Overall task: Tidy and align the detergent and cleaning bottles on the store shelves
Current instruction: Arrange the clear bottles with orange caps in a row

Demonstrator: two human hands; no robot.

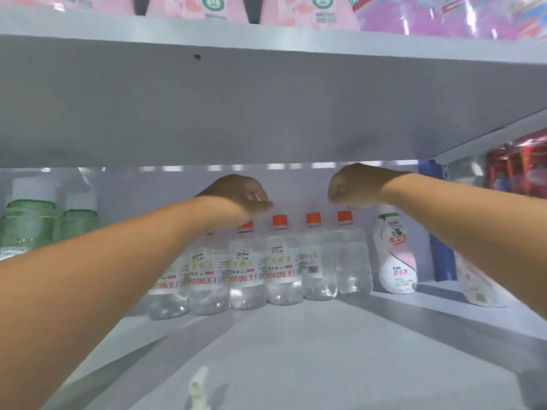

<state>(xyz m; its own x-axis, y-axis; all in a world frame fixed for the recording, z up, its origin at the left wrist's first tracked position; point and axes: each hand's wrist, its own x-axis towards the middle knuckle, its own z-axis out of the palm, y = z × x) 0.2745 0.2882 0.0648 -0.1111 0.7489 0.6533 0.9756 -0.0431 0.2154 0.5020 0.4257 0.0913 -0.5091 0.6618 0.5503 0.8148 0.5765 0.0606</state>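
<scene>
Both arms reached deep under the shelf above (266, 99), because the clear bottles (284, 261) stood in a row at the very back of the lower shelf (296, 350), against the rear wall. That row of orange-capped bottles ran from under the left forearm across to a white bottle (395, 253) with a pink label just beside its right end.

The left hand (239, 193) hung above the caps at the left of the row, fingers curled downward; whether they pinched a cap or merely hovered could not be told, since the hand itself hid its fingertips. The right hand (355, 184) sat over the caps at the right end with fingers drawn in, and its hold was likewise hidden.

Coming from above suited the work: the caps were the only parts easy to reach at that depth, and a hand at each end could probably square the whole line together.

Green bottles (29, 223) stood at the far left, apart from the row. Red packs (521, 167) showed at the right edge, and pink packs (192, 7) lay on the shelf above. A pale nozzle (198, 386) poked up in the foreground.
</scene>
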